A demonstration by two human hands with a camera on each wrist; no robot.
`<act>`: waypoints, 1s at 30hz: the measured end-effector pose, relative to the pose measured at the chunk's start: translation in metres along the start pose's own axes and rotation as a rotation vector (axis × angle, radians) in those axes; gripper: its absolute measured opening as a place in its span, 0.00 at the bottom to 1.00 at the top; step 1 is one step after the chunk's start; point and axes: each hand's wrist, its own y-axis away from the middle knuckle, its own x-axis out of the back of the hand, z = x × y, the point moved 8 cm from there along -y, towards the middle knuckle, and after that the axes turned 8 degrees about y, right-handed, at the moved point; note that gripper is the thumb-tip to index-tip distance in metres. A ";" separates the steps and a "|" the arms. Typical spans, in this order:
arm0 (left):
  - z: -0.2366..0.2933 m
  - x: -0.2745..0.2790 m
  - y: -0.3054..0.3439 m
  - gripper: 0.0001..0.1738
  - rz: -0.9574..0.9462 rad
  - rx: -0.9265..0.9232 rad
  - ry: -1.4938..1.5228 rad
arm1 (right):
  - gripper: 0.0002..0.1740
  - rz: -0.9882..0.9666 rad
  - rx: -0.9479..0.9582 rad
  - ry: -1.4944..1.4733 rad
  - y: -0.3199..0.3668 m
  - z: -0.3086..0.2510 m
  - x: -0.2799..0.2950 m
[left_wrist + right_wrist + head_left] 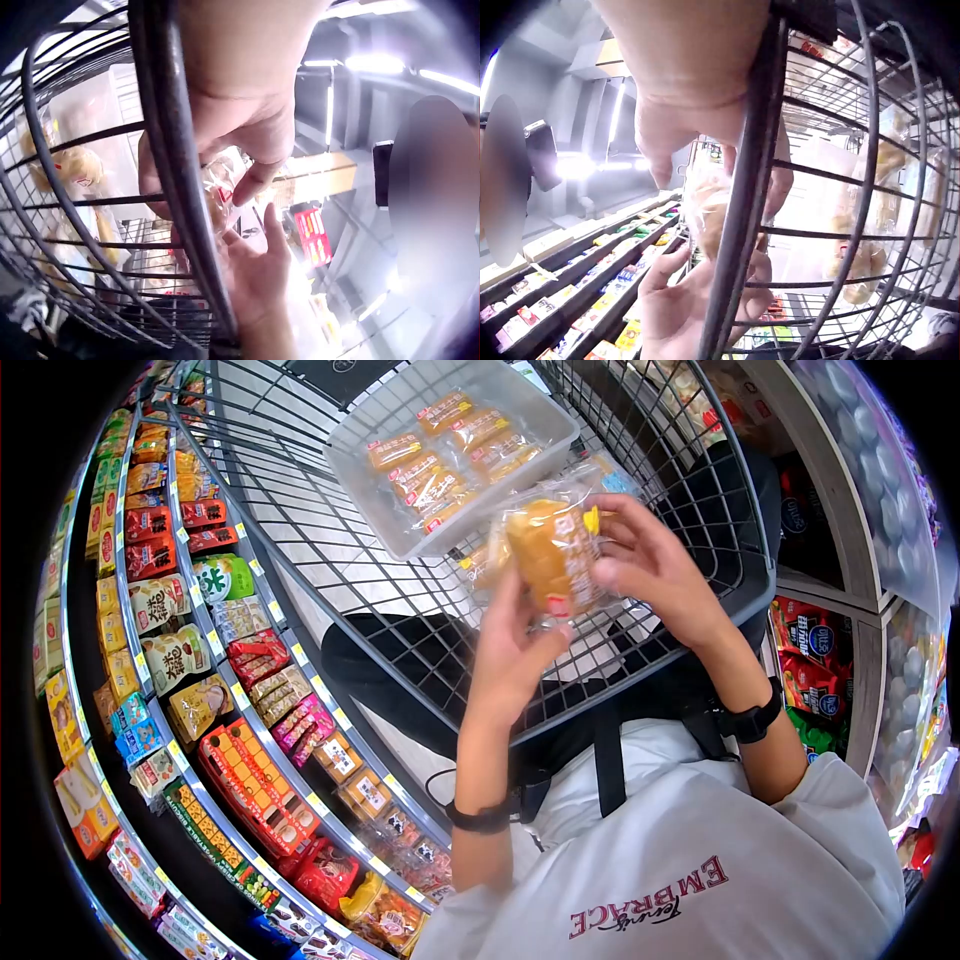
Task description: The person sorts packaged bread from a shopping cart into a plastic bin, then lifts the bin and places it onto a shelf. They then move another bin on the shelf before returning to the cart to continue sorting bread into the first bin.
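Note:
A bread in a clear plastic wrapper (550, 550) is held up over the near end of the shopping cart. My left hand (508, 645) grips its lower left side, thumb in front. At its right edge, the thumb and fingers of my right hand (662, 565) pinch the wrapper. In the right wrist view the wrapped bread (709, 214) shows between both hands, partly hidden by the cart's rim. Beyond it, a translucent plastic bin (375, 525) holds several similar wrapped breads (430, 480). More packages lie on the cart floor, partly behind the held one.
The cart's wire wall and dark rim (560, 715) run between my body and the basket. Shelves of packaged snacks (255, 780) line the left side. A wooden shelf unit (850, 585) with bagged goods stands close on the right.

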 end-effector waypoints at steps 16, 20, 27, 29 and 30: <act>0.005 -0.009 0.000 0.52 -0.057 -0.013 -0.001 | 0.33 -0.077 -0.161 -0.270 0.001 0.000 0.000; 0.006 -0.009 0.000 0.52 -0.038 -0.004 -0.012 | 0.33 -0.080 -0.171 -0.279 0.002 -0.003 0.000; 0.007 -0.009 0.000 0.50 -0.032 -0.001 -0.064 | 0.32 -0.063 -0.162 -0.299 0.001 -0.002 -0.001; 0.010 -0.007 0.005 0.47 -0.021 -0.010 -0.074 | 0.34 -0.083 -0.197 -0.199 0.002 0.011 -0.001; 0.019 0.004 0.008 0.41 0.117 -0.107 -0.194 | 0.35 -0.096 -0.225 -0.091 0.000 0.013 0.003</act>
